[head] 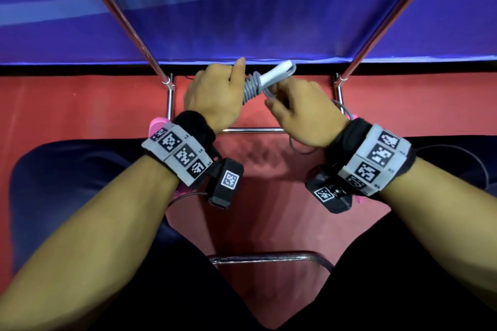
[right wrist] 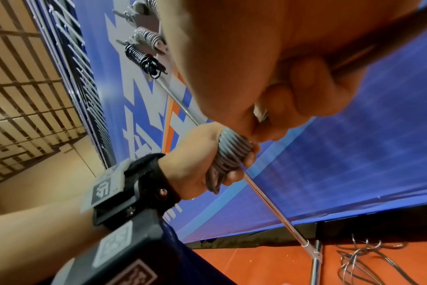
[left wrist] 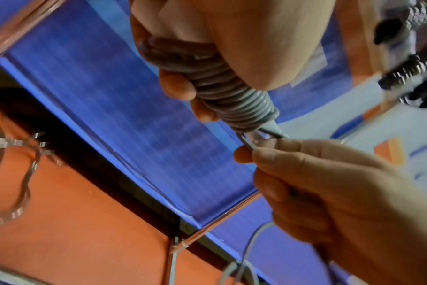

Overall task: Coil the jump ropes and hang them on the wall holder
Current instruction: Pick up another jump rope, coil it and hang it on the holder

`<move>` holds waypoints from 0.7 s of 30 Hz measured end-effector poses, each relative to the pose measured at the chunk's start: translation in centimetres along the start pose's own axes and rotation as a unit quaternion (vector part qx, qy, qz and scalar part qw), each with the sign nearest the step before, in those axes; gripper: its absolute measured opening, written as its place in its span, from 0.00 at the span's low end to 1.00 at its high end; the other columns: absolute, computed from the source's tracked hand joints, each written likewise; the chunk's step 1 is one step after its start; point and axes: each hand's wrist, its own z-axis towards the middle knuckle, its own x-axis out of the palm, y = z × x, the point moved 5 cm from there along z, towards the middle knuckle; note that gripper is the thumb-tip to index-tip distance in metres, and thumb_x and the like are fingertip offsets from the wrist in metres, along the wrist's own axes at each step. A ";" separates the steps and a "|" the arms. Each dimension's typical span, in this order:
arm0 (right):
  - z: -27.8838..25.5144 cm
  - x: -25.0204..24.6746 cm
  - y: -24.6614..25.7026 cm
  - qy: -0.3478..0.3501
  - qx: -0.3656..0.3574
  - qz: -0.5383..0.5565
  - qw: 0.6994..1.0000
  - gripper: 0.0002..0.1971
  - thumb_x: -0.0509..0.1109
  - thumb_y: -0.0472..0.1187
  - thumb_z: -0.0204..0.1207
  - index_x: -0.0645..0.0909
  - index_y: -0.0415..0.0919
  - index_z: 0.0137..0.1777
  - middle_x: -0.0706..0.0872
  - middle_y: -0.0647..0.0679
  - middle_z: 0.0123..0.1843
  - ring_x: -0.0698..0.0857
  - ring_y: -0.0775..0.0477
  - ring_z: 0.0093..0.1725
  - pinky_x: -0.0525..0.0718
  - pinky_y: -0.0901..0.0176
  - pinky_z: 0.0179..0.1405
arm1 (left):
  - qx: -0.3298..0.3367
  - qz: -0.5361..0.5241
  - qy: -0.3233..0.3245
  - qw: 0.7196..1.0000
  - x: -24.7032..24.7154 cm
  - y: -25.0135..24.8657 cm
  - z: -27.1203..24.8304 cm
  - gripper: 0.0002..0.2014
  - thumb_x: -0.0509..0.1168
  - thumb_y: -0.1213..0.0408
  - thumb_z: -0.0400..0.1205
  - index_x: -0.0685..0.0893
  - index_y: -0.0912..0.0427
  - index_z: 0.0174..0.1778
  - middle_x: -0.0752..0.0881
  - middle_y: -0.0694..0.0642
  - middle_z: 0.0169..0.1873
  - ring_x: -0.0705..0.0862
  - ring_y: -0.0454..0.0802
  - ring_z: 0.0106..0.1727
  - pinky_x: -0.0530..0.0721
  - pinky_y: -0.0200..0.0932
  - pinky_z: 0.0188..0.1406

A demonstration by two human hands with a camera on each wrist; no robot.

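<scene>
left hand (head: pixel 212 97) fisted round grey rope coil (head: pixel 251 87), long axis tilting up-right; right hand (head: pixel 304 113) pinches the loose strand (left wrist: pixel 246 142) just beside the coil's upper end.

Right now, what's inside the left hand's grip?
Left hand grips the grey rope coil; a white handle sticks out. Fingers and wraps cover its core; any second handle is hidden.

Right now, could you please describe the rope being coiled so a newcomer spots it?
Just below the blue banner, the left hand grips the grey jump rope. It is wound tight, a white handle poking out; the ropes on the red floor lie loose.
</scene>
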 end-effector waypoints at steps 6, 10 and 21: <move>-0.5 1.1 -0.2 0.054 0.026 -0.018 0.998 0.11 0.67 0.42 0.82 0.79 0.36 0.41 0.86 0.40 0.35 0.81 0.29 0.41 0.76 0.45 0.46 | 0.046 0.135 0.051 0.989 1.2 -0.3 -0.4 0.23 0.43 0.44 0.92 0.79 0.53 0.51 0.88 0.66 0.45 0.83 0.74 0.51 0.75 0.57 0.47; -0.6 0.5 -0.7 0.057 0.065 0.020 0.996 0.14 0.67 0.42 0.82 0.78 0.34 0.37 0.84 0.37 0.34 0.81 0.33 0.39 0.79 0.47 0.44 | 0.144 0.050 0.127 0.980 1.6 -1.5 -1.8 0.23 0.42 0.39 0.89 0.75 0.39 0.71 0.83 0.53 0.34 0.83 0.67 0.45 0.81 0.56 0.46; -0.2 0.3 -0.5 0.052 0.052 0.004 0.997 0.08 0.71 0.42 0.79 0.80 0.40 0.41 0.87 0.46 0.35 0.81 0.41 0.36 0.73 0.55 0.42 | 0.076 0.027 0.078 0.994 1.8 -1.0 -0.9 0.24 0.49 0.35 0.86 0.77 0.49 0.37 0.79 0.54 0.26 0.79 0.63 0.35 0.76 0.51 0.34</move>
